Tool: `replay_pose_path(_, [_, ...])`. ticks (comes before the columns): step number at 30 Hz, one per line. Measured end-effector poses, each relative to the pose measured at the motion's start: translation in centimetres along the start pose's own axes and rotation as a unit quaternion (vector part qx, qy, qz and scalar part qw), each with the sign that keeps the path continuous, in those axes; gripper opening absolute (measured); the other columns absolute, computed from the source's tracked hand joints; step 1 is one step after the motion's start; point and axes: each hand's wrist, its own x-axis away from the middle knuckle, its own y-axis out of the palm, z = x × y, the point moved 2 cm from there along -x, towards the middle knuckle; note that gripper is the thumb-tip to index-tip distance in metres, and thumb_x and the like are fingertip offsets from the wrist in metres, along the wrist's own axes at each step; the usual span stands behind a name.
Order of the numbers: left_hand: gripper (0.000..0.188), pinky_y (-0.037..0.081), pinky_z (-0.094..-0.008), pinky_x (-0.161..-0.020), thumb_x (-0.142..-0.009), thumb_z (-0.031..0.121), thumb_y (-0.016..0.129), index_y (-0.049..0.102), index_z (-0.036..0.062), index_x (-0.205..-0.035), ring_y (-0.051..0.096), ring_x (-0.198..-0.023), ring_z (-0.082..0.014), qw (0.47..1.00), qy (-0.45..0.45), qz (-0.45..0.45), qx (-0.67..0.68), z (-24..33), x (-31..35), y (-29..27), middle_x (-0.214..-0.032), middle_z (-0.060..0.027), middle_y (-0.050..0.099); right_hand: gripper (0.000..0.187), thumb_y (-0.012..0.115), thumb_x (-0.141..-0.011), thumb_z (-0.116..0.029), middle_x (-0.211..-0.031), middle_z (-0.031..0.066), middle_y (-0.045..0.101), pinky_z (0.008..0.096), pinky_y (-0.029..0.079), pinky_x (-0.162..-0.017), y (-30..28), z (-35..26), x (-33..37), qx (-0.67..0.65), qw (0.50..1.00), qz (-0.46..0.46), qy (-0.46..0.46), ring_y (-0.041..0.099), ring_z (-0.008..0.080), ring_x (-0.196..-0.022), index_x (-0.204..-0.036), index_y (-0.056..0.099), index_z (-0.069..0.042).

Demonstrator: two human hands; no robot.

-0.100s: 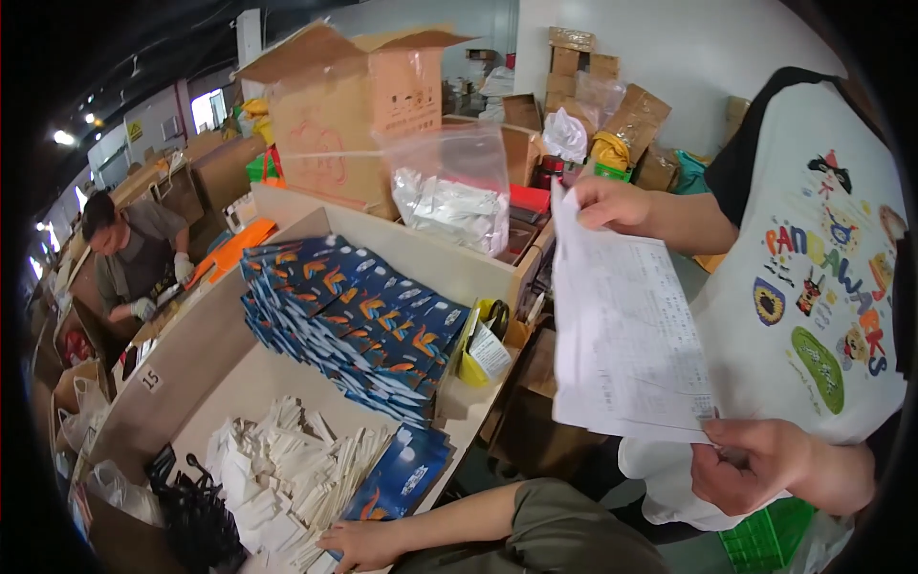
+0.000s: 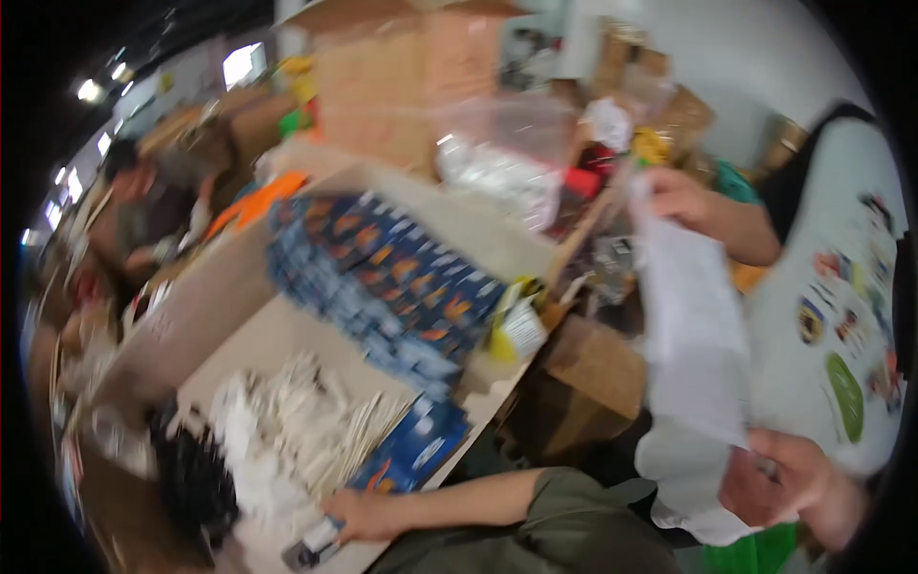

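Stack of blue packets (image 2: 387,273) as landmark (whole view motion-blurred, fine print gone). Below it: heap of white slips (image 2: 273,421), a loose blue packet (image 2: 421,445) beside the heap, tangled black items (image 2: 196,483) further lower left. Wearer's right hand (image 2: 368,515), olive sleeve, down below the stack, by the loose packet's lower end; small pale-and-dark item (image 2: 311,547) at its fingertips, grip unclear. Right of stack: yellow holder (image 2: 501,340) close by, then co-worker in printed white top (image 2: 822,268) holding up paper (image 2: 688,316) two-handed. Behind stack: cardboard box (image 2: 373,86), clear bag (image 2: 507,172). Upper left: orange item (image 2: 258,203), another person (image 2: 143,206).
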Motion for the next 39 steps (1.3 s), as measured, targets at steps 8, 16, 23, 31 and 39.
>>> replay_pose_path(8, [0.011, 0.046, -0.0234, -0.076, -0.097, 0.01, 0.064, 0.067, 0.0017, -0.103, 0.055, -0.082, -0.007, 0.648, -0.323, -0.339, 0.601, 22.9, 12.2, -6.0, -0.088, 0.0023, 0.063, 0.04, 0.073, -0.084, -0.022, -0.137, 0.026, 0.05, 0.0533, 0.04, -0.105, -4.7, -3.0, 2.2, 0.198, 0.97, -0.009, -0.14, 0.048, 0.0455, -0.125, -0.123, 0.068, -0.024])
replay_pose_path(16, [0.006, 0.051, -0.0246, -0.073, -0.089, 0.001, 0.071, 0.069, -0.0008, -0.094, 0.06, -0.078, -0.0072, 0.657, -0.237, -0.474, 0.537, 22.6, 9.1, -4.8, -0.083, -0.0013, 0.067, 0.038, 0.069, -0.089, -0.02, -0.145, 0.0253, 0.045, 0.057, 0.032, -0.112, -3.4, -4.2, 1.1, 0.235, 0.966, -0.063, -0.093, 0.041, 0.0439, -0.136, -0.125, 0.067, -0.028])
replay_pose_path(23, [0.026, 0.051, -0.042, -0.081, -0.078, 0.015, 0.08, 0.067, 0.0012, -0.094, 0.062, -0.089, -0.0344, 0.792, -0.124, -0.344, 0.489, 34.8, 7.6, -6.5, -0.092, -0.013, 0.066, 0.05, 0.073, -0.081, -0.02, -0.138, 0.028, 0.05, 0.0501, 0.043, -0.106, -1.6, -2.2, 0.9, 0.187, 0.977, -0.007, -0.102, 0.05, 0.0448, -0.127, -0.13, 0.063, -0.017])
replay_pose_path(31, [0.046, 0.049, -0.0411, -0.086, -0.071, 0.015, 0.082, 0.06, 0.0008, -0.109, 0.058, -0.101, -0.035, 0.855, -0.173, -0.324, 0.366, 35.9, 8.0, -7.4, -0.105, -0.0172, 0.06, 0.049, 0.076, -0.079, -0.022, -0.134, 0.0287, 0.05, 0.0492, 0.043, -0.106, -2.1, -4.8, 1.6, 0.22, 0.971, 0.044, -0.081, 0.048, 0.0452, -0.128, -0.119, 0.055, -0.002])
replay_pose_path(39, [0.04, 0.056, -0.0362, -0.083, -0.085, 0.012, 0.075, 0.059, -0.0006, -0.119, 0.069, -0.095, -0.0264, 0.65, -0.204, -0.431, 0.592, 40.7, 9.7, -6.8, -0.103, -0.0157, 0.068, 0.048, 0.073, -0.068, -0.009, -0.126, 0.0239, 0.054, 0.0476, 0.045, -0.104, -1.7, -2.6, 1.5, 0.223, 0.96, 0.076, -0.155, 0.052, 0.0405, -0.124, -0.112, 0.055, -0.001])
